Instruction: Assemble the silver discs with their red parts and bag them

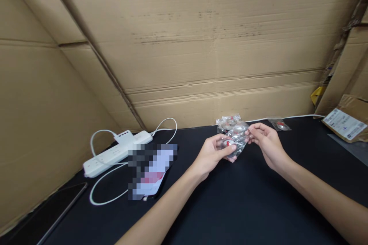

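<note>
My left hand (214, 153) grips a round whitish item with a red mark (228, 144), thumb laid across its face. Clear plastic wrapping (240, 138) runs from this item toward the right. At the wrapping's upper edge, my right hand (266, 139) pinches the plastic between thumb and fingers. Just behind my hands lie several clear plastic packets (230, 119) with red bits showing inside. What exactly the round item is, I cannot make out. Part of it is hidden by my left thumb and the glossy plastic.
A white power strip (107, 157) with a charger and looping white cables lies left, beside a phone (155, 176) with a blurred screen. A dark tablet-like slab (54, 214) lies nearer. Another small packet (278, 123) and a labelled parcel (345, 122) are right. Cardboard walls (201, 46) enclose the black tabletop (230, 206).
</note>
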### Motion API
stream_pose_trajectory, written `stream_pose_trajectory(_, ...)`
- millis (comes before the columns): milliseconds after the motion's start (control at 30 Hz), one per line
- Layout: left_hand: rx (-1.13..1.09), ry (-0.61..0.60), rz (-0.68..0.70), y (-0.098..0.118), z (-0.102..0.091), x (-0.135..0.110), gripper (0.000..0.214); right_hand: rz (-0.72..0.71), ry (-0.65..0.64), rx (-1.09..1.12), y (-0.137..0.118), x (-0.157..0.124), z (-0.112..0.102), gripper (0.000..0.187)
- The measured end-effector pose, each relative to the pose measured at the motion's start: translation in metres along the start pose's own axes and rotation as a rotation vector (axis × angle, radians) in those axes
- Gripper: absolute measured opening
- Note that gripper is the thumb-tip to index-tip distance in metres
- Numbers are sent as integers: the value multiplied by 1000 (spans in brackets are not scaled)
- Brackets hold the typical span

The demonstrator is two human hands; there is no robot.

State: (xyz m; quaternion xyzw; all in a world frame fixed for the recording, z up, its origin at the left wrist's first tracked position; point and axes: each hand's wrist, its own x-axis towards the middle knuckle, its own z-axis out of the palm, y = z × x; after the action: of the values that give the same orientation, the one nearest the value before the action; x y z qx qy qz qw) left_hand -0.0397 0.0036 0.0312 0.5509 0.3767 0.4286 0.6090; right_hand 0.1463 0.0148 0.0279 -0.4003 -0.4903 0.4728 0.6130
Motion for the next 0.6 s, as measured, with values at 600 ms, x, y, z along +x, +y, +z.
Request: stream_pose_trajectory(600,294,189,282,-3,-9,3,34,282,-297,44,-7,-8,3,25)
